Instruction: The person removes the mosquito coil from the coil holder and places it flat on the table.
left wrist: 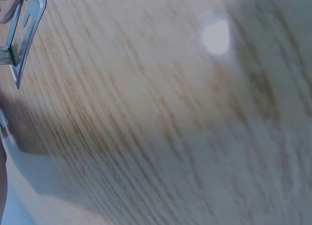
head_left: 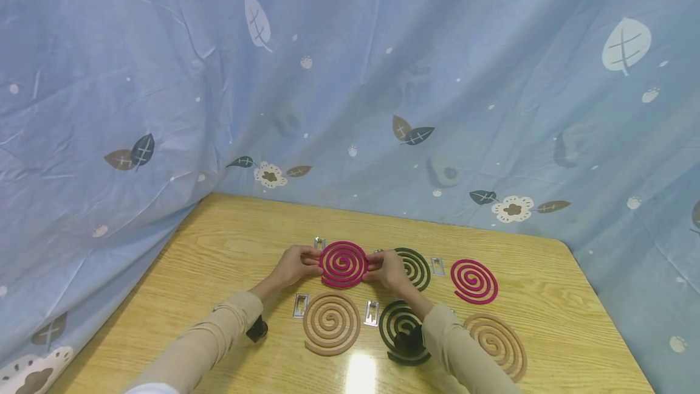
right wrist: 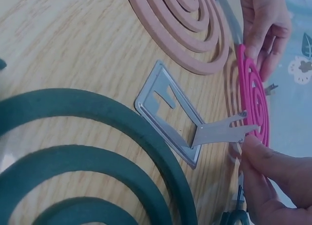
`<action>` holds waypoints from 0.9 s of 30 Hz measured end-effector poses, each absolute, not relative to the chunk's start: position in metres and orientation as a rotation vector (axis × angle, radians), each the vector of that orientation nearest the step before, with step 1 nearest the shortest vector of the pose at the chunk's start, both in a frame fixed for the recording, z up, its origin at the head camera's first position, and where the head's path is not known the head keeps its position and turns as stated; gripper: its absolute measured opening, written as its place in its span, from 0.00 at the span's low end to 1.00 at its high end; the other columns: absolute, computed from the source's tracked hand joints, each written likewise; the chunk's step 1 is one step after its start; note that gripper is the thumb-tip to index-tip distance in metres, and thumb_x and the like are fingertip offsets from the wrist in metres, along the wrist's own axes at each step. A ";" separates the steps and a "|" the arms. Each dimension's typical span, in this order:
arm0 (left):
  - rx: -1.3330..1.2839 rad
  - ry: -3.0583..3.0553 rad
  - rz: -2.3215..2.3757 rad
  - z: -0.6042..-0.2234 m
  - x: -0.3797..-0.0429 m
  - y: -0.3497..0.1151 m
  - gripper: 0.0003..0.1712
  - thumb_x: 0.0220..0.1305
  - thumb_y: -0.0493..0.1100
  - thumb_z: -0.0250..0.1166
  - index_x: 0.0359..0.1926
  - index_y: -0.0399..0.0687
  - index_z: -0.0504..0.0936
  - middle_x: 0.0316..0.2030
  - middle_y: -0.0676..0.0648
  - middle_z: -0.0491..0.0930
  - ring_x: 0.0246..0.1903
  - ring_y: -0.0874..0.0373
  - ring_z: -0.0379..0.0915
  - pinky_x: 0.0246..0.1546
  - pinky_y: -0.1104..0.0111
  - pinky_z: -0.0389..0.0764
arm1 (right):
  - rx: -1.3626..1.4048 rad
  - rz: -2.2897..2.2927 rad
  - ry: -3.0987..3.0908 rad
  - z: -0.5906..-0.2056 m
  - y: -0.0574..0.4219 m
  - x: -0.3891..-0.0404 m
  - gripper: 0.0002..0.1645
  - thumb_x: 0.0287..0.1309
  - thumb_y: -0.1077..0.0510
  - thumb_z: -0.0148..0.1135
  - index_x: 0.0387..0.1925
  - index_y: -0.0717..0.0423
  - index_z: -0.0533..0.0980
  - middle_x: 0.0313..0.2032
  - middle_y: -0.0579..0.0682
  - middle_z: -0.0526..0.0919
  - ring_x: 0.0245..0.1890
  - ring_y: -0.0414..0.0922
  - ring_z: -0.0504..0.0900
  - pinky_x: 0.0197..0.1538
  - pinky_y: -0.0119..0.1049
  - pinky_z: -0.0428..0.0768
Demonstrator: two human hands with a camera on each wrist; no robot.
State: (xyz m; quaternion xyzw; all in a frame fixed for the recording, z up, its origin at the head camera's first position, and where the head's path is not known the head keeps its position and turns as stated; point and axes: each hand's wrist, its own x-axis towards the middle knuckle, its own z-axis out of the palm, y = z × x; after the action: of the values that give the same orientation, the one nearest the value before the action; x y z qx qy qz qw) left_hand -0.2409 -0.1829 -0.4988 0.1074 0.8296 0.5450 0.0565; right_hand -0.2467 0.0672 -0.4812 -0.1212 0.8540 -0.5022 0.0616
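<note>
A magenta mosquito coil (head_left: pixel 343 261) is held between both hands over the table in the head view. My left hand (head_left: pixel 292 267) pinches its left edge and my right hand (head_left: pixel 391 269) its right edge. From the right wrist, the same coil (right wrist: pixel 243 81) appears nearly edge-on, its far rim between the left fingers and its near rim between the right thumb and fingers. Closer to me lies a tan coil (head_left: pixel 332 324). A dark green coil (head_left: pixel 421 269) lies partly behind the right hand. In the left wrist view, a metal coil stand (left wrist: pixel 34 25) shows at the upper left.
Another magenta coil (head_left: pixel 474 281) lies at the right. A second tan coil (head_left: pixel 511 345) and a second green coil (head_left: pixel 385 336) are partly covered by the right sleeve and wrist camera. Small metal stands (head_left: pixel 372 315) lie between the coils. A blue patterned curtain (head_left: pixel 350 78) hangs behind the wooden table.
</note>
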 end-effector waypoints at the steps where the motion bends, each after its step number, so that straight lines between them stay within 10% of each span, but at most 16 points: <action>1: 0.325 2.518 1.653 -0.499 -0.241 -0.183 0.20 0.55 0.28 0.68 0.49 0.22 0.77 0.44 0.30 0.80 0.40 0.43 0.82 0.39 0.69 0.85 | -0.368 -1.519 2.580 -0.481 0.067 -0.247 0.23 0.39 0.75 0.72 0.43 0.75 0.78 0.37 0.64 0.84 0.34 0.53 0.85 0.37 0.32 0.86; 27: 0.331 2.433 1.624 -0.492 -0.258 -0.186 0.21 0.55 0.26 0.68 0.50 0.20 0.75 0.40 0.31 0.81 0.41 0.43 0.81 0.42 0.67 0.85 | -0.308 -1.623 2.419 -0.481 0.073 -0.261 0.26 0.40 0.76 0.72 0.46 0.76 0.75 0.39 0.66 0.83 0.38 0.56 0.85 0.43 0.35 0.86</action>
State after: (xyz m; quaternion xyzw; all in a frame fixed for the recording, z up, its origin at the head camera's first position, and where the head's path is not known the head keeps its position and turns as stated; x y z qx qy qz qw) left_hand -0.2581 -0.1855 -0.4918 0.1119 0.8223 0.5490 0.0988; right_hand -0.2608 0.0735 -0.4807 -0.1047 0.8211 -0.5510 0.1058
